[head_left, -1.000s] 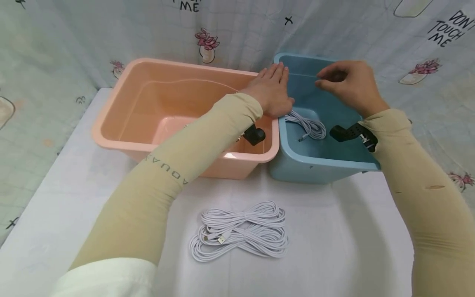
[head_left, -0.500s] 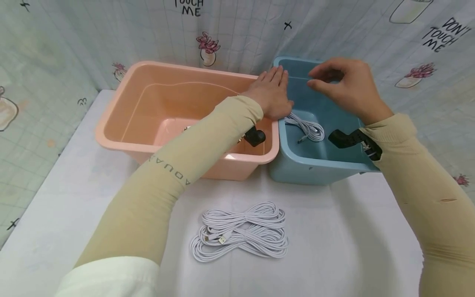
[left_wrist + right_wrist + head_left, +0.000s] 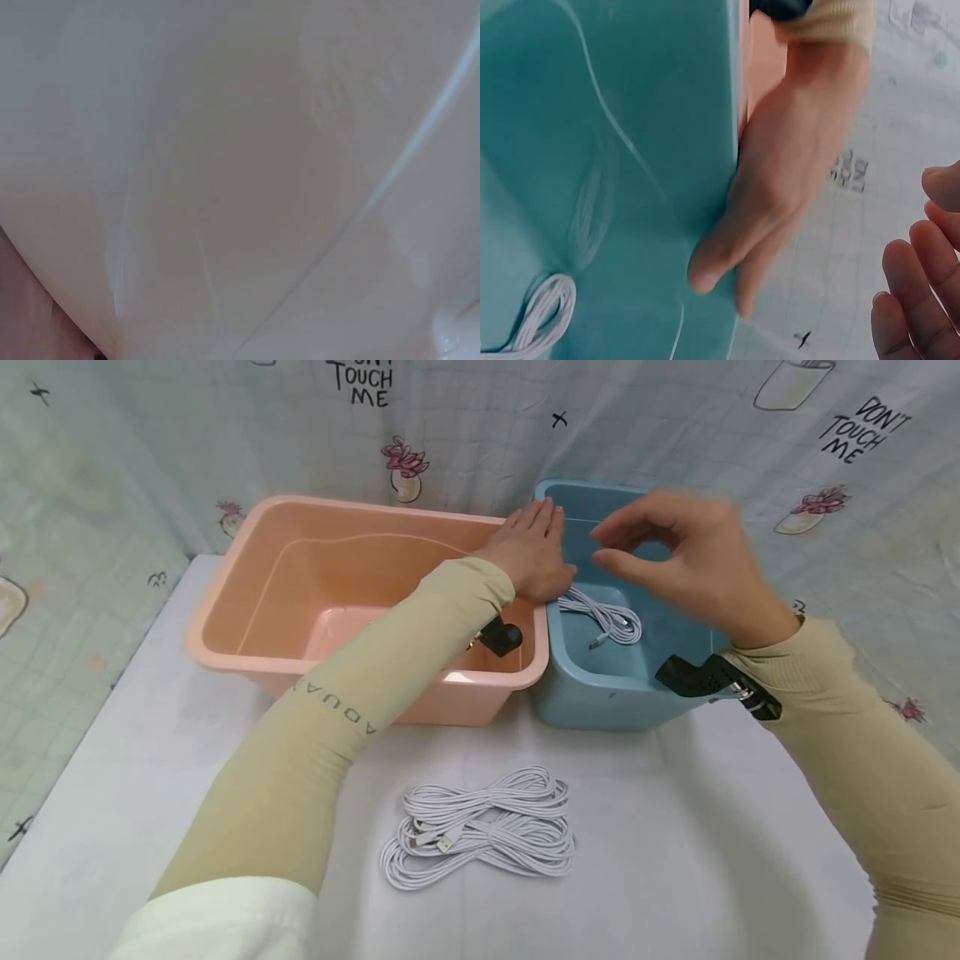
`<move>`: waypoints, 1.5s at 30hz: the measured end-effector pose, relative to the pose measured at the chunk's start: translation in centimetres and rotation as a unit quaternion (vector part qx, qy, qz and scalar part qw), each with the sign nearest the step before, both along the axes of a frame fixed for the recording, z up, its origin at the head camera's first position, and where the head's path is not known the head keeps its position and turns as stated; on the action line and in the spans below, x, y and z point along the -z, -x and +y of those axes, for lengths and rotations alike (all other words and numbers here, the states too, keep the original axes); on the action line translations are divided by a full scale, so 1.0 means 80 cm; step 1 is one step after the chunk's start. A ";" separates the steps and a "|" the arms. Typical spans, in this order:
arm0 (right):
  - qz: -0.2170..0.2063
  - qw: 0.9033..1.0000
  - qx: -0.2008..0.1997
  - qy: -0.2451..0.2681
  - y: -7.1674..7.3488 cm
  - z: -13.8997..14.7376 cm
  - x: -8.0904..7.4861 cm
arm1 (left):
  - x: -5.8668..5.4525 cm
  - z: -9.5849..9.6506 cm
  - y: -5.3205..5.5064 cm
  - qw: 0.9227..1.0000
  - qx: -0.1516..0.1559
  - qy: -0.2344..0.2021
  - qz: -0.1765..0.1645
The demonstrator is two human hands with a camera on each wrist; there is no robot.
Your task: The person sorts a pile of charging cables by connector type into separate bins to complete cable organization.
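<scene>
My left hand point(image 3: 534, 550) rests with straight fingers on the rims where the peach bin point(image 3: 367, 670) and the blue bin point(image 3: 622, 687) meet. Its thumb hangs over the blue side, as the right wrist view shows. My right hand point(image 3: 686, 552) is raised over the blue bin, fingers loosely curved, thumb apart, nothing between them. Inside the blue bin lies a coiled white cable point(image 3: 611, 618), partly seen beside my left hand; it also shows in the right wrist view point(image 3: 547, 315). The left wrist view is filled by the peach bin's smooth inner wall point(image 3: 247, 150).
Two bundled white USB cables point(image 3: 480, 827) lie overlapping on the white table point(image 3: 637, 860), in front of the bins. Behind the bins hangs a patterned cloth point(image 3: 465, 443). My left forearm crosses the peach bin's front rim.
My right hand has drifted left and a little toward me over the blue bin, its fingers still curved. My left hand stays on the rims. The head view has shifted slightly.
</scene>
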State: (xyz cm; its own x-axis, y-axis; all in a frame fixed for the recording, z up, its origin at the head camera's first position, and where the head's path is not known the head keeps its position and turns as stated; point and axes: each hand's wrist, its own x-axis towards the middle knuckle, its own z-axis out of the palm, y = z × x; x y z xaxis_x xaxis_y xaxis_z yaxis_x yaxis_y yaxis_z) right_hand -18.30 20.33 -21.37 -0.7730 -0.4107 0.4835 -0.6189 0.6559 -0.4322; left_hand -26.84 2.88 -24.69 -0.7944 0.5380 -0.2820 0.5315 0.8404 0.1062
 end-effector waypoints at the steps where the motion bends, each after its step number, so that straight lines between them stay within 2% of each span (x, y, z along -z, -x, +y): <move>1: 0.002 1.000 -0.009 -0.002 -0.003 -0.002 -0.001 | 0.001 -0.001 0.000 1.000 -0.001 -0.001 0.001; 6: 0.016 0.999 -0.048 -0.005 -0.022 -0.012 -0.001 | 0.002 -0.003 0.000 1.000 0.002 -0.003 0.009; 15: 0.011 0.988 -0.147 0.042 -0.060 -0.037 0.008 | -0.001 -0.001 0.001 1.000 0.008 0.012 0.003; 22: 0.017 0.970 -0.238 0.050 -0.084 -0.065 0.023 | 0.002 -0.002 0.004 1.000 0.008 0.016 -0.001; 28: -0.016 0.956 -0.286 0.066 -0.102 -0.084 0.046 | 0.003 -0.002 0.003 1.000 0.007 0.009 0.003; 37: -0.093 0.943 -0.317 0.048 -0.119 -0.107 0.089 | 0.002 -0.004 0.004 1.000 0.005 0.011 -0.006; 45: -0.105 0.933 -0.345 0.018 -0.121 -0.120 0.128 | 0.002 -0.002 0.005 1.000 0.001 0.015 0.001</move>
State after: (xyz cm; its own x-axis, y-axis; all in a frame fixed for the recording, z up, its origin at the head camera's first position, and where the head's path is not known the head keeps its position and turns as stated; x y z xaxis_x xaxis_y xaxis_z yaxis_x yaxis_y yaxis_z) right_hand -8.59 10.77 -31.61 -0.4099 -0.8315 0.3749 -0.7877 0.1155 -0.6051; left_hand -27.27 2.71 -24.85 -0.7934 0.5312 -0.2972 0.5339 0.8418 0.0795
